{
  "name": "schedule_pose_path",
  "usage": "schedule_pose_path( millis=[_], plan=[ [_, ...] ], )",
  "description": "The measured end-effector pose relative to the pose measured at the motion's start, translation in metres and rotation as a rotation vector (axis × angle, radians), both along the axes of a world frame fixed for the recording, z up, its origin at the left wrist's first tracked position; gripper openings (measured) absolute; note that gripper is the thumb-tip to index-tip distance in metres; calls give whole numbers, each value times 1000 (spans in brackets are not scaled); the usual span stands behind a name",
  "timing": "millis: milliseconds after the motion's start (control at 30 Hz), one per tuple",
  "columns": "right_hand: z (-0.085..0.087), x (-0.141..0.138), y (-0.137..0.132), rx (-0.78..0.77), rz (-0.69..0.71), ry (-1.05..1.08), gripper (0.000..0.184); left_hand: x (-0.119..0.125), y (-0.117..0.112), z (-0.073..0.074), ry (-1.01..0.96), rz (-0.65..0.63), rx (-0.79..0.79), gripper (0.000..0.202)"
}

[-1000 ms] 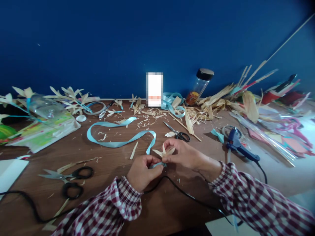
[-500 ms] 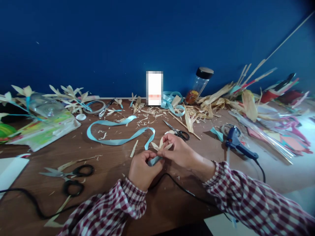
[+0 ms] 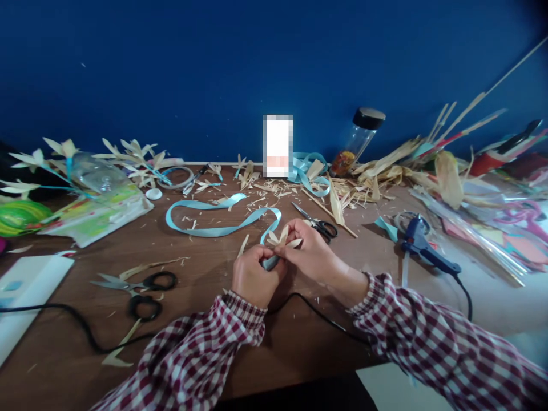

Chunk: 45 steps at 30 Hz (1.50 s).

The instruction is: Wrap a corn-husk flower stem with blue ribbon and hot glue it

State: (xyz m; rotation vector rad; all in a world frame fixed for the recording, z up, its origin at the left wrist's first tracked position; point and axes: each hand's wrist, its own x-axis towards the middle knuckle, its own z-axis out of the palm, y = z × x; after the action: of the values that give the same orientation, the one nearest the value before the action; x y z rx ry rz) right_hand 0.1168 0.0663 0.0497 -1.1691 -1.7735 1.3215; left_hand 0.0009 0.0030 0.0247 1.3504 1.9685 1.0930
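Between my hands is a small cream corn-husk flower (image 3: 280,236) with pointed petals. My right hand (image 3: 311,251) pinches it at the petals and base. My left hand (image 3: 258,276) is closed on the light blue ribbon (image 3: 214,231) just below the flower; a short fold of it shows between thumb and fingers. From there the ribbon curls away over the table to the left and back. Just beyond my right hand lie small black-handled scissors (image 3: 321,227). My fingers hide the flower's base.
Open larger scissors (image 3: 139,291) lie at left. A blue glue gun (image 3: 428,251) with its cord rests at right. Finished husk flowers (image 3: 55,157) stand at far left near a clear bottle. Husk scraps (image 3: 342,197), a tilted jar (image 3: 357,140) and a ribbon coil line the wall.
The whole view has shifted, so the table appears further right and slightly higher. Both hands still hold the flower and ribbon, drawn slightly closer together around them.
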Motion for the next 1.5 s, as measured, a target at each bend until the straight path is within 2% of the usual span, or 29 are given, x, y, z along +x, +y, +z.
schedule_pose_path(
  millis=[400,567,633,767,833,967,1133,1367,1500],
  plan=[
    [-9,-1,-3,86,4,14,21,0,1,-6,42,-7,48,16],
    [-8,-2,-1,28,-17,19,16,-3,3,-1,20,7,18,19],
    [-5,-1,0,-57,34,36,17,-6,4,1,-22,16,1,18],
    [2,10,4,-268,257,94,28,-11,4,7,-97,9,11,19],
    [3,17,6,-301,308,88,27,-10,3,8,-139,-2,14,19],
    [-1,25,9,-245,325,51,21,-5,0,11,-210,-69,-4,16],
    [-7,27,9,-254,365,84,18,-2,-1,12,-201,-75,35,11],
    [-7,27,11,-217,344,65,22,-2,-1,10,-177,-110,11,17],
    [-6,27,12,-211,344,51,21,0,-3,7,-213,-116,-58,21]
  ],
)
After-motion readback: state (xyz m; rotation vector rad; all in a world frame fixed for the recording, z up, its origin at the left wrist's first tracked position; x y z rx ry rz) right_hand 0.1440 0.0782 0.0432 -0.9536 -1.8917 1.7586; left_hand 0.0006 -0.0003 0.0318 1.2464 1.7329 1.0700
